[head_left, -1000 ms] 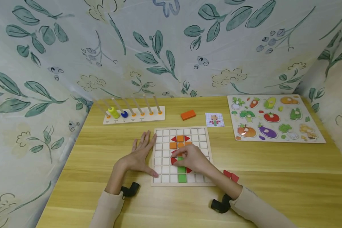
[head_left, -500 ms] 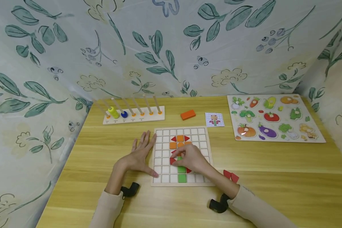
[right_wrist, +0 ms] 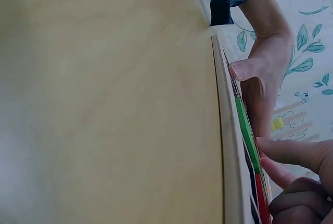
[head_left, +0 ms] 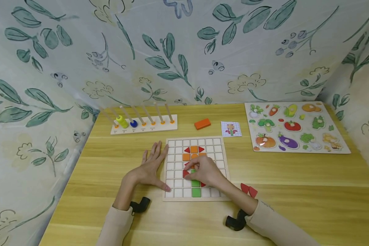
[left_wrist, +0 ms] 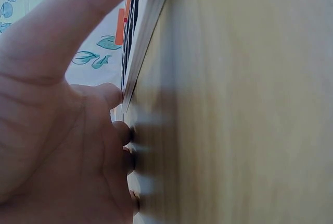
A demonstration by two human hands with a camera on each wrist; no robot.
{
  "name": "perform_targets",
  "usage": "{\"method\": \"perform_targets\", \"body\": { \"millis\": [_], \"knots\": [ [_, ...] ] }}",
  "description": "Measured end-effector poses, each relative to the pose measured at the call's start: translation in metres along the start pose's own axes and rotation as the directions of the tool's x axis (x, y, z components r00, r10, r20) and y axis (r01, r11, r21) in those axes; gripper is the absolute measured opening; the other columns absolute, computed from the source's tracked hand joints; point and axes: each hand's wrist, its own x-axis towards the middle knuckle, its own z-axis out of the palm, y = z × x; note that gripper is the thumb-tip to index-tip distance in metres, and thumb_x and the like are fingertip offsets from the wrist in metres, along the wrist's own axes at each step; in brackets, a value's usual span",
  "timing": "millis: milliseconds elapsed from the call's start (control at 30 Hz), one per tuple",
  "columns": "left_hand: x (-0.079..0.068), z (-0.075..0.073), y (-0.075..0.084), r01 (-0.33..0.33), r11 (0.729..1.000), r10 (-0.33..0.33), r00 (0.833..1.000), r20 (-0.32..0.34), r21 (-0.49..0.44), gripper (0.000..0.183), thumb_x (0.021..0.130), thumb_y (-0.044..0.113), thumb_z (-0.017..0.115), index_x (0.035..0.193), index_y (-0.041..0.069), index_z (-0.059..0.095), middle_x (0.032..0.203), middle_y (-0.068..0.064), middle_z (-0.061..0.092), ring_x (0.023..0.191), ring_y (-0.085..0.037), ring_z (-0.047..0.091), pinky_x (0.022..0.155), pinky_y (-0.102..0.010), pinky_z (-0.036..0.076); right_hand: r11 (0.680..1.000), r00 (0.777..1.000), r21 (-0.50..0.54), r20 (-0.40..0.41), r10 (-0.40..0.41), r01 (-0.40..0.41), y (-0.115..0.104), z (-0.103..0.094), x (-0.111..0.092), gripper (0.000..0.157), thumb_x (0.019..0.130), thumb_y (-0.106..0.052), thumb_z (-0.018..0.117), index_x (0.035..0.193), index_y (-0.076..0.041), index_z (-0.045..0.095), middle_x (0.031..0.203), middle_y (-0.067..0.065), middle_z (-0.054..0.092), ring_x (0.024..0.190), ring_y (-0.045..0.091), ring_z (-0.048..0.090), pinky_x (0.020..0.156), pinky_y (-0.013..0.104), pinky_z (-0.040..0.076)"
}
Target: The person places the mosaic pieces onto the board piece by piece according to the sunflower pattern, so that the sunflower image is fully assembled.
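Observation:
A square wooden grid board lies on the table with red, orange and green tiles in its cells. My left hand rests spread at its left edge, thumb over the near left corner and the other fingertips on the table beside it. Over the middle of the board, my right hand pinches a red tile with a rounded edge between thumb and index finger, at a cell left of the green tiles. The right wrist view shows the index finger and thumb low at the board, other fingers curled. My right hand hides several cells.
Loose red tiles lie right of the board. Behind it are an orange block and a pattern card. A peg counting stand stands back left; a vegetable puzzle board lies back right. A patterned cloth hangs behind.
My right hand has shifted the red tile slightly left, mostly in the first half second, and it now sits squarer over its cell. My left hand has stayed in place.

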Motion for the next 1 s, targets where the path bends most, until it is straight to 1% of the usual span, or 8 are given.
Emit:
{"method": "perform_targets", "body": {
  "millis": [133,267,400,600,667,800,900,1000],
  "knots": [
    [0.000,0.000,0.000,-0.004,1.000,0.004,1.000,-0.001,0.000,0.153,0.064,0.057,0.095,0.167,0.013,-0.009,0.170,-0.020,-0.027,0.158,-0.040,-0.025,0.124,-0.070,-0.014,1.000,1.000,0.004,0.008,-0.008,0.008,0.001,-0.005,-0.005,0.016,0.080,-0.015,0.089,0.095,-0.014,0.082,0.053,-0.004,0.036,0.049,0.012,0.033,0.048,0.021,0.024],
    [0.000,0.000,-0.001,-0.010,1.000,0.010,1.000,0.000,-0.003,0.152,0.064,0.057,0.095,0.166,0.013,-0.009,0.170,-0.020,-0.027,0.158,-0.040,-0.025,0.124,-0.070,-0.014,1.000,1.000,0.003,0.015,0.008,-0.008,0.004,-0.019,-0.016,0.013,0.084,-0.016,0.087,0.095,-0.015,0.081,0.054,-0.004,0.034,0.051,0.012,0.032,0.051,0.022,0.026],
    [0.000,0.000,0.000,-0.011,1.000,0.011,1.000,0.000,-0.011,0.153,0.064,0.056,0.095,0.166,0.013,-0.010,0.170,-0.020,-0.027,0.158,-0.039,-0.025,0.124,-0.070,-0.014,1.000,1.000,0.005,0.014,0.020,-0.020,0.014,-0.042,-0.031,0.012,0.087,-0.017,0.084,0.098,-0.013,0.080,0.056,-0.003,0.034,0.054,0.013,0.032,0.053,0.023,0.026],
    [-0.001,0.000,0.000,-0.007,1.000,0.007,1.000,-0.001,-0.010,0.153,0.064,0.056,0.095,0.166,0.013,-0.009,0.170,-0.020,-0.027,0.158,-0.040,-0.025,0.124,-0.070,-0.014,0.999,0.999,-0.025,0.005,0.038,-0.038,0.038,-0.085,-0.058,0.021,0.091,-0.022,0.080,0.109,-0.010,0.078,0.060,-0.003,0.037,0.053,0.011,0.035,0.050,0.023,0.028],
    [-0.001,0.000,0.000,-0.007,1.000,0.007,1.000,0.000,-0.009,0.153,0.064,0.056,0.095,0.166,0.013,-0.010,0.170,-0.020,-0.027,0.158,-0.040,-0.025,0.123,-0.070,-0.014,0.998,0.998,-0.035,0.005,0.060,-0.059,0.047,-0.098,-0.066,0.025,0.091,-0.023,0.081,0.111,-0.010,0.077,0.062,-0.002,0.038,0.053,0.010,0.036,0.051,0.023,0.031],
    [-0.001,0.000,-0.001,-0.009,1.000,0.009,1.000,0.000,-0.008,0.152,0.065,0.056,0.095,0.166,0.012,-0.010,0.170,-0.021,-0.027,0.158,-0.041,-0.025,0.123,-0.070,-0.014,0.993,0.994,-0.049,0.010,0.110,-0.109,0.062,-0.116,-0.079,0.028,0.088,-0.023,0.083,0.112,-0.010,0.076,0.064,-0.002,0.037,0.053,0.008,0.035,0.049,0.023,0.030],
    [-0.001,0.000,-0.001,-0.010,1.000,0.010,1.000,-0.001,-0.008,0.153,0.064,0.056,0.095,0.166,0.012,-0.010,0.170,-0.021,-0.027,0.158,-0.041,-0.025,0.123,-0.070,-0.014,0.990,0.991,-0.046,0.026,0.131,-0.130,0.071,-0.125,-0.087,0.031,0.085,-0.022,0.086,0.111,-0.009,0.077,0.064,-0.003,0.035,0.054,0.008,0.033,0.048,0.023,0.027],
    [0.000,0.000,-0.001,-0.011,1.000,0.011,1.000,-0.001,-0.011,0.153,0.064,0.056,0.095,0.166,0.012,-0.010,0.170,-0.021,-0.027,0.158,-0.041,-0.026,0.123,-0.071,-0.014,0.988,0.987,-0.030,0.059,0.150,-0.149,0.079,-0.130,-0.092,0.033,0.082,-0.020,0.088,0.110,-0.007,0.077,0.064,-0.004,0.034,0.056,0.008,0.033,0.050,0.024,0.028]
  ]
}}
